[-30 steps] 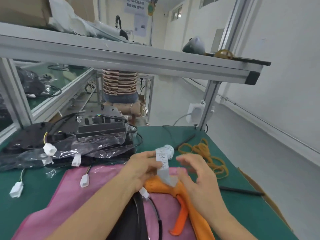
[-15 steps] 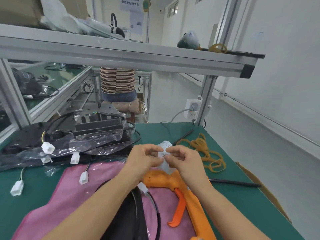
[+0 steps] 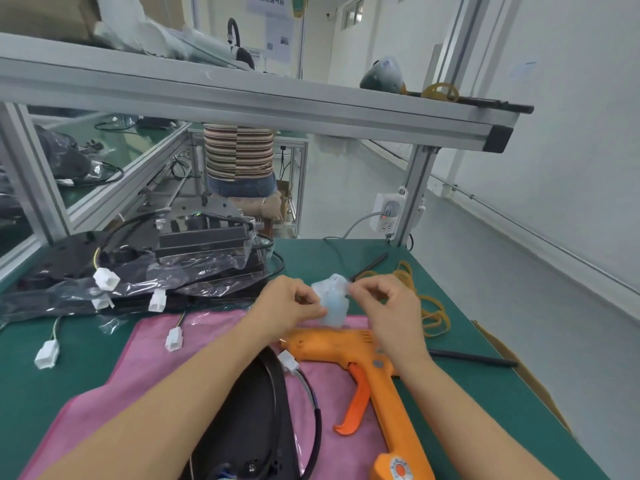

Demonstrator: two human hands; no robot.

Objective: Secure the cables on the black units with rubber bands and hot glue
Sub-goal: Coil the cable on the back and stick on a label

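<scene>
**Inspector:** Above the orange hot glue gun [image 3: 349, 344], between your two hands, you hold a small whitish, translucent bundle [image 3: 330, 301]; it is blurred and I cannot tell what it is. Your left hand [image 3: 289, 304] pinches its left side with curled fingers. Your right hand [image 3: 391, 306] pinches its upper right edge between thumb and forefinger. The hands sit close together, joined only by that bundle.

**Operator:** And the units and bands?

**Inspector:** One black unit [image 3: 249, 427] lies nearest you on the pink cloth [image 3: 152, 368], under your left forearm, with a black cable [image 3: 313, 410] curving along its right side and a white connector [image 3: 288, 361] at the cable's far end, just beside the glue gun's nozzle. More black units in clear plastic bags [image 3: 145, 271] are stacked at far left on the green mat [image 3: 450, 393], their white connectors [image 3: 105, 278] trailing toward you. Your glue gun lies on the cloth, handle toward you, trigger [image 3: 355, 403] to its left. Tan rubber bands [image 3: 426, 306] lie loose on the mat to the right of your right hand. A black glue stick [image 3: 474, 358] lies near the right edge, well apart from the gun's nozzle.
</scene>
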